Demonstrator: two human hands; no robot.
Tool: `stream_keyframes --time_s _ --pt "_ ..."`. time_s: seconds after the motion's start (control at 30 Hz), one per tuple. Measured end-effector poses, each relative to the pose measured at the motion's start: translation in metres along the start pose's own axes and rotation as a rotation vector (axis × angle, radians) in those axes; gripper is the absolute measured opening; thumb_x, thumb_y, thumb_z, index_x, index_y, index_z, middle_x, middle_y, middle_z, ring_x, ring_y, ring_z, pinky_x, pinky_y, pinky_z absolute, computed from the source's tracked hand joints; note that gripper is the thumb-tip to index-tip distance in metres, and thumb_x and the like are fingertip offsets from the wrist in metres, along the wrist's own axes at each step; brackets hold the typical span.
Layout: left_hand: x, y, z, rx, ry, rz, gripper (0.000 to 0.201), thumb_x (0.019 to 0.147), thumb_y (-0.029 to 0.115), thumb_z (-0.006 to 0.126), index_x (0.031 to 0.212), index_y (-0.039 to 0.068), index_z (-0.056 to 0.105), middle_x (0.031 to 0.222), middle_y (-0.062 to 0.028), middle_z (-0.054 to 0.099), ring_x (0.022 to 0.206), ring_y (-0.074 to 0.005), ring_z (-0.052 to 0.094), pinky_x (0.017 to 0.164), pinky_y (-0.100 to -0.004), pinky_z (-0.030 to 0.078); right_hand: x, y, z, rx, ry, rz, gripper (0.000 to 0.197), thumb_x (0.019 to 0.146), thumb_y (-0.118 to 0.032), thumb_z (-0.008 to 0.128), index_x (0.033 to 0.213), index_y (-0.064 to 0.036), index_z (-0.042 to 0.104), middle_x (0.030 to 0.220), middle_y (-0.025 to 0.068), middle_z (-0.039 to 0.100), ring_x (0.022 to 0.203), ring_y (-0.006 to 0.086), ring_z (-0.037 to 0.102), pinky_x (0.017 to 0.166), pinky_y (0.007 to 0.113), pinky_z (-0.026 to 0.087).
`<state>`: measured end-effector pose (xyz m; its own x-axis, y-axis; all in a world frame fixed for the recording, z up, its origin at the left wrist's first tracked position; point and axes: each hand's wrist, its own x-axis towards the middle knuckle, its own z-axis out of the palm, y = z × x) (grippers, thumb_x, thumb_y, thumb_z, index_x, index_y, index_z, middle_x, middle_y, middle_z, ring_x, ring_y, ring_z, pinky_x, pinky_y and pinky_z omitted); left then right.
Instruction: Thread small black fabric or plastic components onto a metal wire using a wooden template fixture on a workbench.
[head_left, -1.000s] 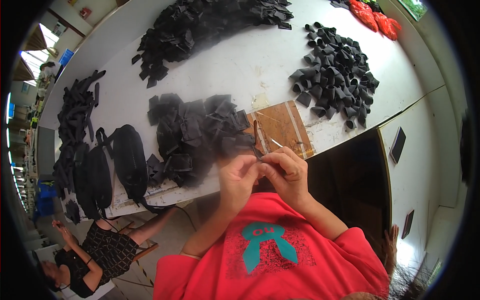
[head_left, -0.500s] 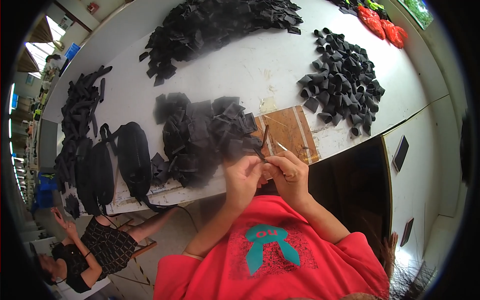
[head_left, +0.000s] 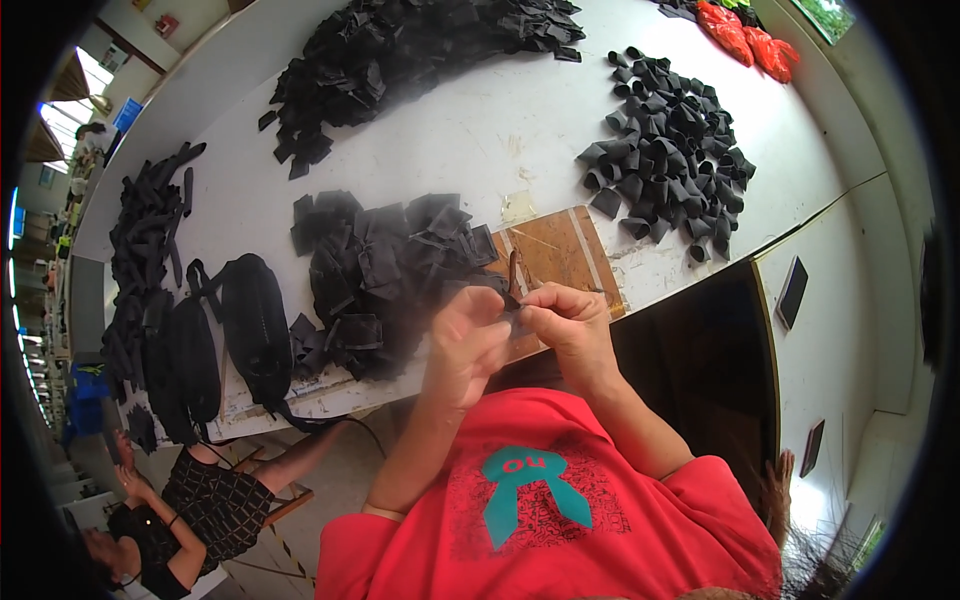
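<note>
My left hand [head_left: 465,345] and my right hand [head_left: 570,330] meet over the near edge of the table. Both have their fingers pinched around a small black fabric piece [head_left: 511,299], mostly covered by the fingertips. The left hand is slightly smeared by motion. Just beyond them lies a brown wooden board [head_left: 575,245] with pale strips along it, and a thin dark reddish-brown tool [head_left: 514,268] whose kind I cannot make out. Left of the board, close to my left hand, spreads a loose heap of flat black fabric pieces [head_left: 375,265].
Folded black loops [head_left: 665,150] are heaped at the right, and a larger black fabric pile [head_left: 370,70] lies at the back. Black rolled strips [head_left: 145,235] and black pouches [head_left: 255,320] fill the left side. Red plastic bags [head_left: 745,40] lie far right. Another person [head_left: 175,510] sits at lower left.
My left hand has moved slightly left and its fingers have shifted. The slim shiny thing seen beside my right hand earlier no longer shows there. The whole view has shifted a little.
</note>
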<state>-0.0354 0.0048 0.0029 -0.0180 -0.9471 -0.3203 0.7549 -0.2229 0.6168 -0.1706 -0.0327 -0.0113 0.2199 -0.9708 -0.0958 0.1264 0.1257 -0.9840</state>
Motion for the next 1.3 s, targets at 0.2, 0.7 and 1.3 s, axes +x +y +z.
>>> stream_keyframes --time_s 0.2,0.7,1.3 --pt "0.006 -0.014 0.008 0.814 0.230 0.713 0.012 0.075 -0.009 0.051 0.085 -0.003 0.055 0.084 -0.0073 0.057 0.057 -0.0039 0.050 0.046 -0.0147 0.038 0.003 -0.001 -0.007 0.802 -0.342 0.484 0.003 0.078 -0.008 0.057 0.078 -0.0055 0.055 0.065 -0.0043 0.050 0.052 0.0031 0.037 0.047 0.017 0.029" --pt "0.027 0.042 0.020 -0.178 -0.325 -0.030 0.024 0.081 -0.001 0.051 0.105 0.001 0.046 0.074 -0.0059 0.054 0.036 -0.0012 0.028 0.032 -0.0169 0.021 0.064 -0.054 -0.004 0.201 -0.499 0.171 0.028 0.084 -0.030 0.057 0.071 -0.0060 0.054 0.060 -0.0063 0.044 0.054 0.0016 0.036 0.047 0.018 0.028" --pt "0.031 0.024 0.019 0.687 0.011 0.654 0.039 0.083 0.008 0.056 0.119 0.002 0.043 0.101 -0.0100 0.052 0.085 -0.0124 0.051 0.074 -0.0208 0.042 0.066 -0.037 -0.007 -0.188 -0.315 -0.108 0.026 0.083 -0.029 0.059 0.080 -0.0031 0.057 0.063 -0.0014 0.052 0.060 0.0044 0.047 0.051 0.018 0.036"
